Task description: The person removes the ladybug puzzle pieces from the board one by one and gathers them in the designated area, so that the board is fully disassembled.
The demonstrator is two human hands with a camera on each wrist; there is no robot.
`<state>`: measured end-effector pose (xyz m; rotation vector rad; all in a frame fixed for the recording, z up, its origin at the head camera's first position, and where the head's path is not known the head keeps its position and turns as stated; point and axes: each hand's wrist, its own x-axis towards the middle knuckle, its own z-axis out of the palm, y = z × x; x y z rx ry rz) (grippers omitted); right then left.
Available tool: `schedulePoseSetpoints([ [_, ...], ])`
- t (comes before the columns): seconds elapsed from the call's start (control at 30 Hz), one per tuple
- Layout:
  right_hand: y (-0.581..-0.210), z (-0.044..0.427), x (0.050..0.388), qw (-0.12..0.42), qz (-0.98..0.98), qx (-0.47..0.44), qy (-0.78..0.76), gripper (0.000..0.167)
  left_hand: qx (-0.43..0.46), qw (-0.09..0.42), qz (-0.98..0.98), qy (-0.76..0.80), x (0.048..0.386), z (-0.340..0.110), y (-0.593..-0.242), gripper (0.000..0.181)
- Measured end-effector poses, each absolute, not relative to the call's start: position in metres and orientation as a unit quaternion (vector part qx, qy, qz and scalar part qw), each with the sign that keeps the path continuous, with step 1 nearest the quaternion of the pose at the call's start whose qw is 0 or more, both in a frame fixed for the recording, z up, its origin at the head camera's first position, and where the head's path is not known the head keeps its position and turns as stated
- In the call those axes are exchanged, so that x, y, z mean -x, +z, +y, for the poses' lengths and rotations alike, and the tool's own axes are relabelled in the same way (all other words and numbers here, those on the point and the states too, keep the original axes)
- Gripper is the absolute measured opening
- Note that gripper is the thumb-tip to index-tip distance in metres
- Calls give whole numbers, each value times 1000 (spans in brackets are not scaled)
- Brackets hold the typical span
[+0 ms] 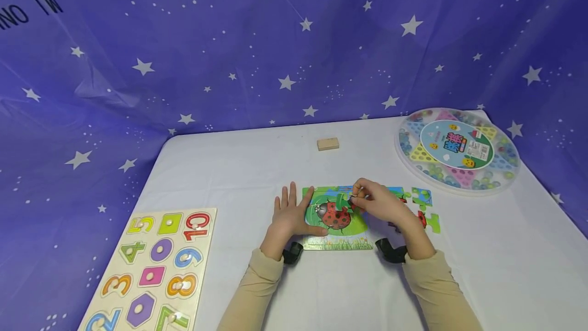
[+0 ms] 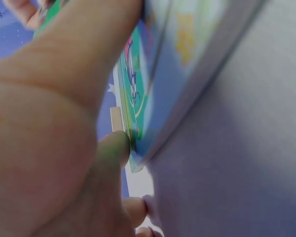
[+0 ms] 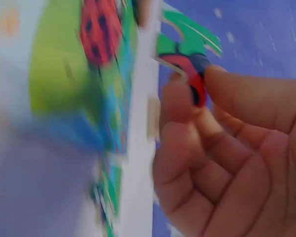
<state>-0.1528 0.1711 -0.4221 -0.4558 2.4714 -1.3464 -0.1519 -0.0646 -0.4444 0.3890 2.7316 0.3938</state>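
Note:
A ladybug jigsaw puzzle point(image 1: 337, 243) lies in front of the person, with a large red ladybug on green. The left hand point(image 1: 291, 217) rests on its left side, fingers spread and thumb along the lower part. Above the puzzle, the right hand point(image 1: 378, 202) pinches a green, red and black puzzle piece point(image 3: 197, 64) between thumb and fingers. That piece is raised off the board and tilted in the right wrist view. Several loose puzzle pieces point(image 1: 433, 222) lie right of the board, partly hidden by the right forearm.
A wooden number and shape board point(image 1: 209, 249) lies at the left. Behind the puzzle sits a small wooden block point(image 1: 328, 144). A round marble game case point(image 1: 503, 167) is at the back right. A purple starry cloth point(image 1: 257, 55) hangs behind the white table point(image 1: 239, 167).

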Motion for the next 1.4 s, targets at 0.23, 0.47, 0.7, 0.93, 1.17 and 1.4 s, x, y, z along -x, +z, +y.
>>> schedulePoseSetpoints([
  [0.23,-414,208,149,219,853,85,-466,9,-137,172,965,146,151,-65,-445,112],
  [0.47,-415,214,149,245,857,39,-452,12,-137,175,964,146,152,-65,-444,111],
  [0.7,-418,214,152,221,884,68,-407,12,-143,188,961,143,154,-69,-444,112],
  [0.93,-422,216,152,228,885,69,-399,10,-150,188,959,151,156,-73,-444,113],
  [1.17,-425,214,153,220,895,78,-381,9,-150,190,958,157,155,-74,-443,112],
  [1.4,-423,214,152,201,905,81,-366,7,-149,189,957,159,156,-74,-443,112],
])
